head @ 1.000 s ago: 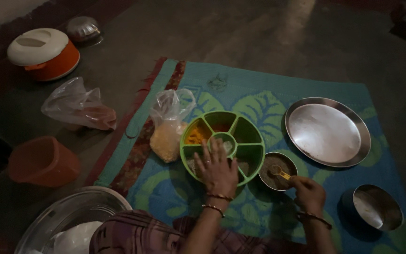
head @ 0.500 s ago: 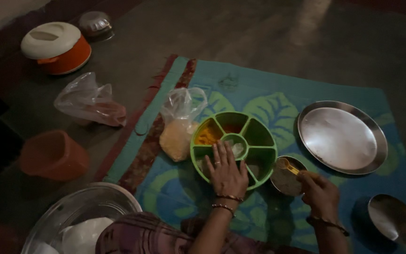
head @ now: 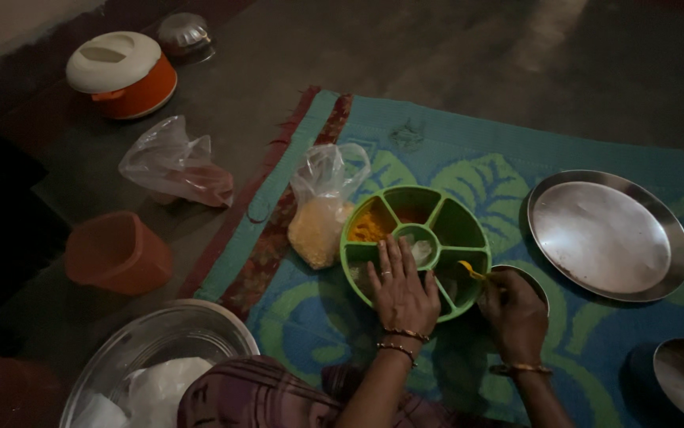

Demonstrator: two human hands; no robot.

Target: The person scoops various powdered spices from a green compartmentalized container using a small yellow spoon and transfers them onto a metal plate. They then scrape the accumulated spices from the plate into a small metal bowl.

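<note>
Both hands work: left hand [head: 402, 295] flat, open on round green plastic tray [head: 469, 228]; right hand [head: 514, 311] gripping small yellow spoon [head: 469, 271].

A leaf-patterned mat [head: 469, 158] on the floor [head: 437, 55] carries a green spice tray [head: 453, 226], steel plate [head: 607, 234] and bag [head: 322, 210].

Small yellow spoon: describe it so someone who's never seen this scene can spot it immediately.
Start at the blue-green leaf-patterned mat, then find the round green divided tray near its middle. The small yellow spoon is over the tray's right-hand compartment, held by the right hand. It is the only utensil in view, far thinner than the steel plate and bowls nearby.
</note>
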